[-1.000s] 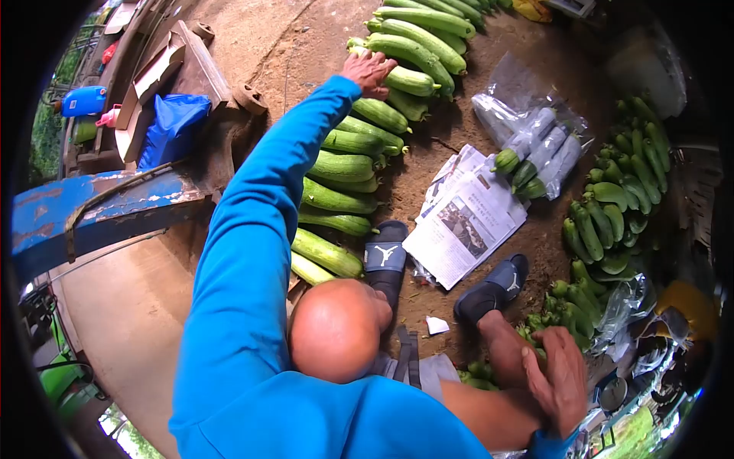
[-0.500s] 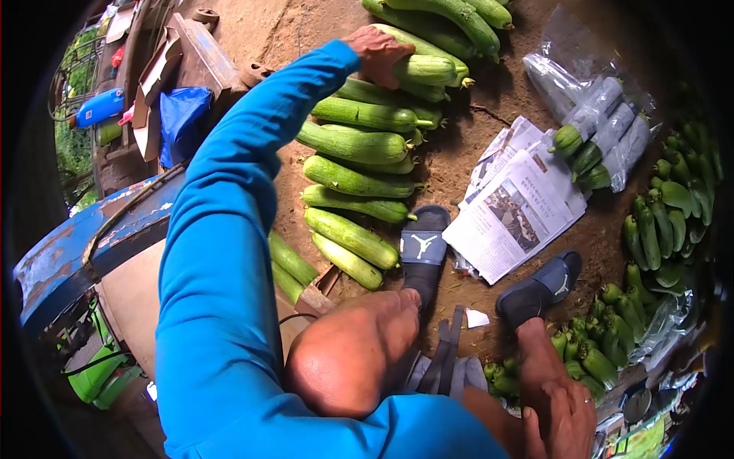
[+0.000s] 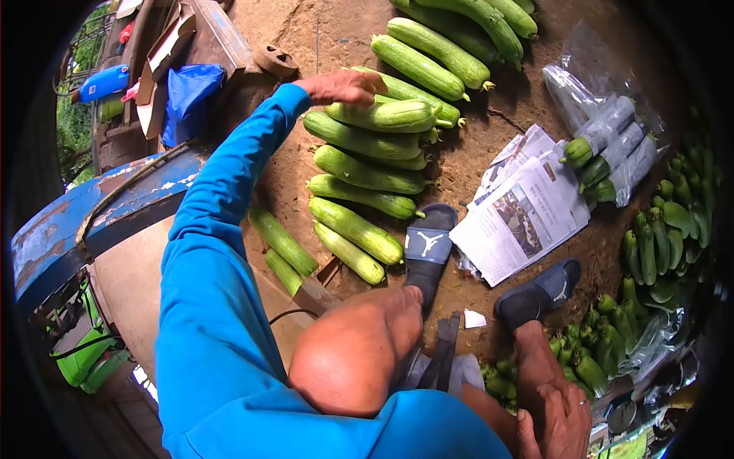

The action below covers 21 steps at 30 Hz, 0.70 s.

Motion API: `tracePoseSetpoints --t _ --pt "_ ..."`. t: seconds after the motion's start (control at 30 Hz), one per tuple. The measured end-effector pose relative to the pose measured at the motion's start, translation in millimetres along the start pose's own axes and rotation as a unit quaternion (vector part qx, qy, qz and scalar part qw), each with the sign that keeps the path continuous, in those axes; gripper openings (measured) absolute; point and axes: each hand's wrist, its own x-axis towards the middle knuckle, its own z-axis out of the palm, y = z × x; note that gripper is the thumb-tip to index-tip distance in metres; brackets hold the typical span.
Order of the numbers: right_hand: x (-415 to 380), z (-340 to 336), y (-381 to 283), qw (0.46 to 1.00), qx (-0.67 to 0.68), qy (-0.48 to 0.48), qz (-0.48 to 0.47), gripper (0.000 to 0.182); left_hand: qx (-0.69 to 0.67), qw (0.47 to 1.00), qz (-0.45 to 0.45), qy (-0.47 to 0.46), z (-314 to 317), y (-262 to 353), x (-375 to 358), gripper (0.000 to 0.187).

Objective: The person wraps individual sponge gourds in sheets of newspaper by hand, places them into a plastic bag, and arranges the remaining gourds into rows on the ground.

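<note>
My left hand (image 3: 342, 88), at the end of a blue sleeve, is closed over the stem end of a long green gourd (image 3: 390, 117). That gourd lies on top of a row of similar ones on the dirt floor. Just beyond the hand, two more gourds (image 3: 419, 67) lie side by side against the far pile. Below it the row runs on towards my foot, with a pale green gourd (image 3: 350, 254) at its near end. At the lower right, my right hand (image 3: 562, 419), a ring on one finger, rests open on my lower leg and holds nothing.
Folded newspapers (image 3: 524, 218) lie between my sandalled feet and several gourds in plastic sleeves (image 3: 612, 149). A heap of darker green gourds (image 3: 650, 245) curves along the right. To the left stand a worn blue metal piece (image 3: 99, 214) and a blue bag (image 3: 187, 103).
My left hand has let go of a gourd near the far pile, which now lies there. It has moved back left onto another gourd in the row. My right hand stays on my leg.
</note>
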Motion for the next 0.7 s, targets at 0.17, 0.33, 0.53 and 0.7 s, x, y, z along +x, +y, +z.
tracePoseSetpoints --t 0.17,0.33,0.53,0.7 --pt "2 1 0 1.000 -0.013 0.002 -0.003 0.042 0.093 0.994 0.017 0.053 -22 -15 48 0.041" --pt "8 -7 -7 0.999 -0.004 -0.017 0.044 0.044 0.346 0.873 0.098 0.329 -29 36 122 0.037" --pt "13 -14 -10 0.998 0.004 -0.021 0.053 0.045 0.374 0.870 0.042 0.317 -24 76 196 0.059" --pt "12 -16 -8 0.999 0.021 -0.026 0.042 0.042 0.467 0.818 -0.042 0.334 -20 68 193 0.070"
